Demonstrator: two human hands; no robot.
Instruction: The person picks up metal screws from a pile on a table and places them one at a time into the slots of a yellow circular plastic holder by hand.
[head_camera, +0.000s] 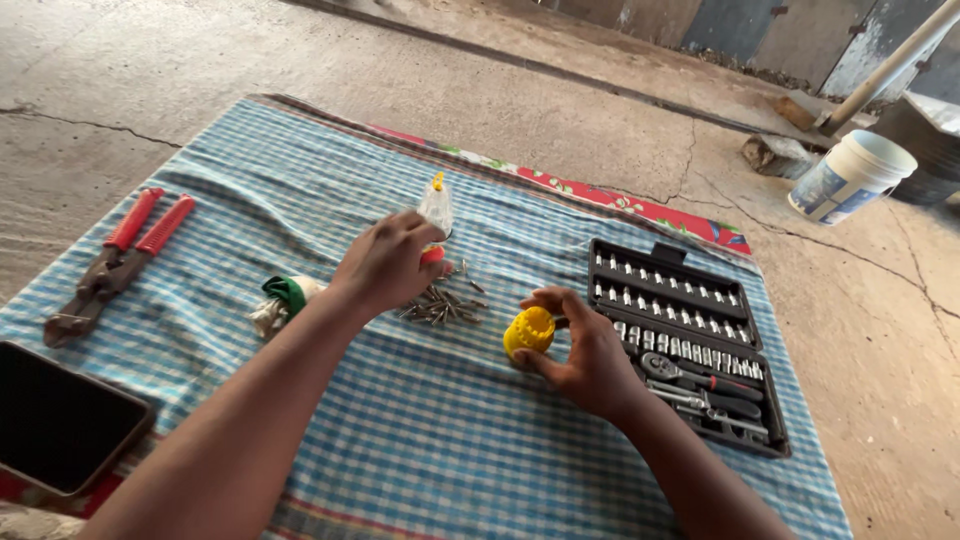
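Tablet: dark slab at the near left edge of the checked cloth; a stray elbow could knock it.
Right hand: fingers curled around a yellow ribbed cap, low over the cloth beside the socket set; a slip could send it rolling.
Left hand: closed around a small clear bottle with a yellow tip, held upright; tilting may spill it.
Screws: loose pile just beside the left hand, likely to scatter if brushed.
Pliers: red-handled, far left, well apart.
Bucket: white, on the floor beyond.

Both forearms bare, left hand and right hand ungloved.
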